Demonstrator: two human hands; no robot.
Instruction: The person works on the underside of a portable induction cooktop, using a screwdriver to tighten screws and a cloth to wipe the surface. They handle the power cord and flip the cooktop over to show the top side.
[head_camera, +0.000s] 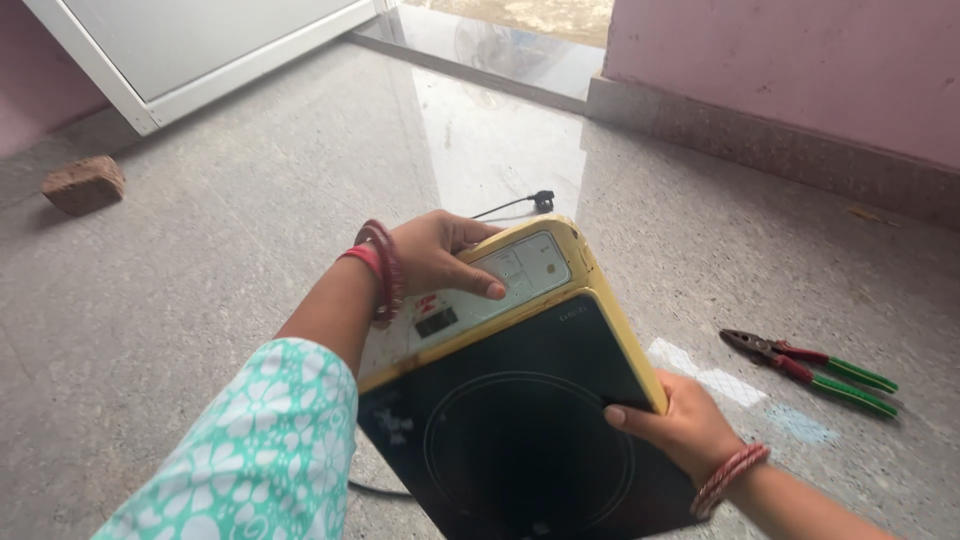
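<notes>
Head view: I hold an induction cooktop (520, 400) with both hands, tilted above the floor (200, 280). It has a yellow frame, a black glass top with a round cooking ring, and a pale control panel at the far end.

My left hand (435, 255) wraps the far end of the cooktop, fingers curled behind the edge, thumb pressed flat on the control panel. Red bangles on that wrist, green floral sleeve below.

My right hand (685, 425) clamps the right side edge near the yellow rim, thumb on the glass, fingers underneath and hidden. Bangles on this wrist too.

The cooktop's black cord runs along the floor, plug (543, 201) lying just beyond the far end.

Pliers (815, 370) with red and green handles lie on the floor, well to the right. A brick (85, 183) sits far left, near a white door (200, 50). Pink wall (800, 70) on the right.
</notes>
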